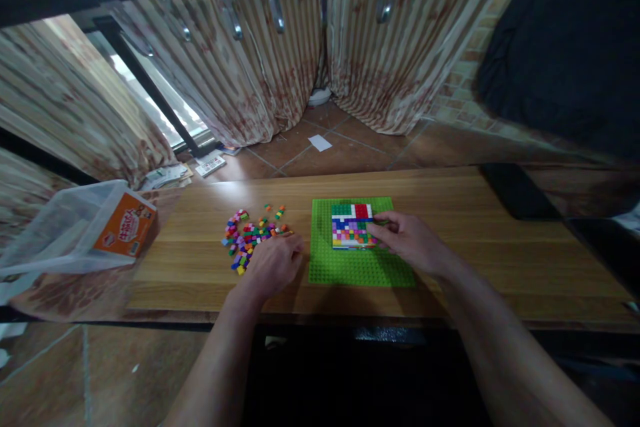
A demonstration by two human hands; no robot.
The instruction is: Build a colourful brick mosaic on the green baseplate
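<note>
A green studded baseplate (350, 270) lies on the wooden table. On it sits a low rectangular block of building bricks (351, 227), with green, white and red at its far side and many mixed colours nearer. My right hand (407, 239) rests at the block's right edge, thumb and forefinger pinched; whatever is between them is too small to tell. Left of the baseplate, my left hand (277, 261) is closed, knuckles up, beside a pile of loose building bricks (247, 240). Its fingertips are mostly hidden, so I cannot see what they hold.
A clear plastic bin (60, 227) with an orange label stands at the left. Toward the right end of the wooden table (465, 240) lies a dark flat object (520, 192). Striped curtains (270, 73) hang beyond, and a white paper (320, 143) lies on the tiled floor.
</note>
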